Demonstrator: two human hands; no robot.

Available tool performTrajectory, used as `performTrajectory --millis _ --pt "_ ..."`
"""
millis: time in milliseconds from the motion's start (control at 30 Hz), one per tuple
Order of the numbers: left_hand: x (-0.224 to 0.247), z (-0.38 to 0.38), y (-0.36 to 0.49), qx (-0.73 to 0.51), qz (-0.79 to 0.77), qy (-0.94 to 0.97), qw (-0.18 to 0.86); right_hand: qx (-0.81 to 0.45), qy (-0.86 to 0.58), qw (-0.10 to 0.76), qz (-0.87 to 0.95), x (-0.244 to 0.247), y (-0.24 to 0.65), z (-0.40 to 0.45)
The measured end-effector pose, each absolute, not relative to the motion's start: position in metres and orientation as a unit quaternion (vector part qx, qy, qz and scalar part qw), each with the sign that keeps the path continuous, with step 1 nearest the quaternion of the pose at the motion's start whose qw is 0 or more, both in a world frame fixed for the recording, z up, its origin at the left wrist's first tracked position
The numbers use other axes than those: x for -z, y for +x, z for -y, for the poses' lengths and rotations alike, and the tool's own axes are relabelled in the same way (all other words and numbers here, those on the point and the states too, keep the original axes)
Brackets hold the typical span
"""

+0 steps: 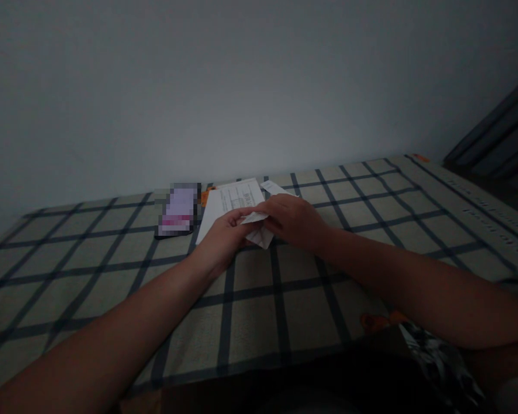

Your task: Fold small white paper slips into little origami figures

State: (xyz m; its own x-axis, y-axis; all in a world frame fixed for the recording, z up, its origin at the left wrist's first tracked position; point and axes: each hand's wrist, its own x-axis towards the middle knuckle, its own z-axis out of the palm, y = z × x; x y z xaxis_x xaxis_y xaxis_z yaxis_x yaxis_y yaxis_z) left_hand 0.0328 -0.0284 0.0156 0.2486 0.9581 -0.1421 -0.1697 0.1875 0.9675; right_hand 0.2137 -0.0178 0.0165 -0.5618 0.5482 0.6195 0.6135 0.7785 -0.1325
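From my side I see the small white paper (259, 234) between the two hands, above the checked tablecloth (198, 322). The left hand (229, 230) grips it at its left edge, thumb and fingers pressed together. The right hand (294, 219) is bent over its right side; in this dim light it seems to pinch the paper also, its fingertips being partly hidden. Just behind the hands lies a white printed sheet (227, 198), its lines too small for me to read. Beside it, behind the right hand, is a paper strip (274, 187). The phone (179, 211), at left, has its screen blurred. Blue lettering (486, 217) runs along the cloth's right border, not legible to me.
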Motion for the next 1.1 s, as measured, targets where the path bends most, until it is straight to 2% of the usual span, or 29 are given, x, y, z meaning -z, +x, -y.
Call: performTrajectory --millis 100,367,567,700,967,1100 --pt "-0.012 0.025 0.031 -0.435 -0.421 0.485 0.631 0.039 -0.352 0.32 0.879 -0.019 0.212 0.02" --pt "-0.01 0.022 0.027 -0.425 -0.437 0.545 0.575 -0.061 -0.36 0.367 0.856 -0.024 0.21 0.022" --pt "-0.019 0.024 0.028 -0.462 -0.446 0.473 0.603 -0.273 -0.286 0.409 0.822 -0.021 0.218 0.008" --pt "-0.022 0.021 0.026 -0.47 -0.445 0.432 0.628 -0.355 -0.23 0.406 0.81 -0.019 0.228 -0.004" --pt "-0.021 0.022 0.025 -0.46 -0.417 0.452 0.64 -0.363 -0.201 0.375 0.829 -0.017 0.228 -0.006" --pt "-0.017 0.021 0.024 -0.45 -0.438 0.519 0.58 -0.376 -0.252 0.362 0.815 -0.014 0.226 -0.006"
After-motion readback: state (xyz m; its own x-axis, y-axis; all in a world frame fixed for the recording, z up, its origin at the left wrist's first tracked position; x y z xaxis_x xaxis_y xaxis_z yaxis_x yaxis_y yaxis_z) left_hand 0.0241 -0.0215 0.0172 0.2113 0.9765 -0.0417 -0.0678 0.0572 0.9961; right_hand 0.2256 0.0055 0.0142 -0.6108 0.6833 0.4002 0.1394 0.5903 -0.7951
